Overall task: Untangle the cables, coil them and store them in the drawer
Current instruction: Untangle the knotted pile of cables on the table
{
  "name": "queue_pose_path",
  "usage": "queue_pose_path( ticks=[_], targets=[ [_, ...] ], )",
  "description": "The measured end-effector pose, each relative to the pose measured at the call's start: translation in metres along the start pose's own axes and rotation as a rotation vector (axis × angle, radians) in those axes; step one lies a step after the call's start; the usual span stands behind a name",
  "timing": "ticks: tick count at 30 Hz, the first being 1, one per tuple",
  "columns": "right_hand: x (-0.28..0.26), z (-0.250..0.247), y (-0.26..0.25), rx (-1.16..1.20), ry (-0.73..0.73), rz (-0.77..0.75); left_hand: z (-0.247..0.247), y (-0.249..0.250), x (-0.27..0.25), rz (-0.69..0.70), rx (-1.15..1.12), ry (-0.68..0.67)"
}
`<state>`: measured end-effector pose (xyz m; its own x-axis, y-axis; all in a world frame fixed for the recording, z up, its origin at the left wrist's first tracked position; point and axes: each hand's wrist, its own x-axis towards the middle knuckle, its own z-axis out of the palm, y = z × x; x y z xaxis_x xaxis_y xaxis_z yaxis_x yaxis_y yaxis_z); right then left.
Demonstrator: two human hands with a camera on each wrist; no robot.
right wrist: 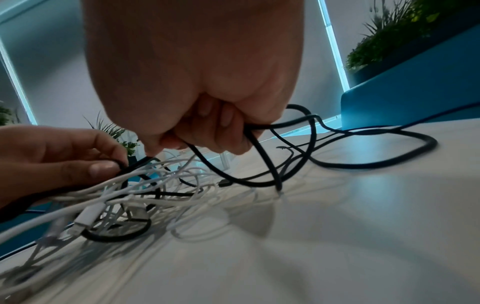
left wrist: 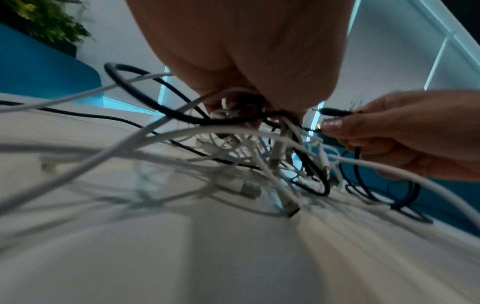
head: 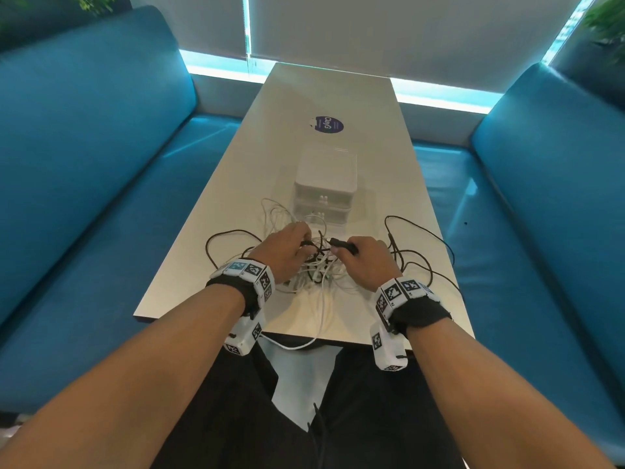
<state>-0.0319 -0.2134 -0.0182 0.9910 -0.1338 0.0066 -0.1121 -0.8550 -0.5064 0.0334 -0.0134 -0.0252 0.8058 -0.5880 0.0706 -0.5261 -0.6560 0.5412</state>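
A tangle of white cables (head: 318,272) and a black cable (head: 422,258) lies on the near end of the table (head: 372,137). My left hand (head: 287,248) grips a bunch of white and black strands at the knot (left wrist: 241,109). My right hand (head: 362,258) is curled round the black cable (right wrist: 259,181) and pinches its plug end (head: 343,245), which points toward the left hand. Black loops (right wrist: 376,162) trail off to the right. White plugs (left wrist: 249,188) lie under the knot. A small white drawer unit (head: 324,187) stands just behind the tangle, its drawers closed.
Blue benches (head: 101,198) run along both sides of the narrow table. A round purple sticker (head: 326,124) sits beyond the drawer unit. One white cable (head: 297,346) hangs over the near table edge toward my lap. Plants (right wrist: 389,37) stand behind the benches.
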Motion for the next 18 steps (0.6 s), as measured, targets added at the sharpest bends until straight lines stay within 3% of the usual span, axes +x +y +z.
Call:
queue_pose_path(
  ticks=[6,10,15,18],
  targets=[
    [0.003,0.001,0.004,0.021,0.032,0.033,-0.009,0.001,0.002,-0.053,-0.133,-0.055],
    [0.003,0.001,0.008,0.042,0.056,0.057,-0.009,-0.001,0.004,-0.007,-0.120,0.054],
    [0.000,0.001,0.011,0.020,0.024,0.047,-0.008,-0.005,0.004,0.105,0.123,0.268],
    [0.000,0.001,0.010,0.021,0.019,0.046,-0.012,-0.002,0.007,0.087,0.244,0.214]
  ],
)
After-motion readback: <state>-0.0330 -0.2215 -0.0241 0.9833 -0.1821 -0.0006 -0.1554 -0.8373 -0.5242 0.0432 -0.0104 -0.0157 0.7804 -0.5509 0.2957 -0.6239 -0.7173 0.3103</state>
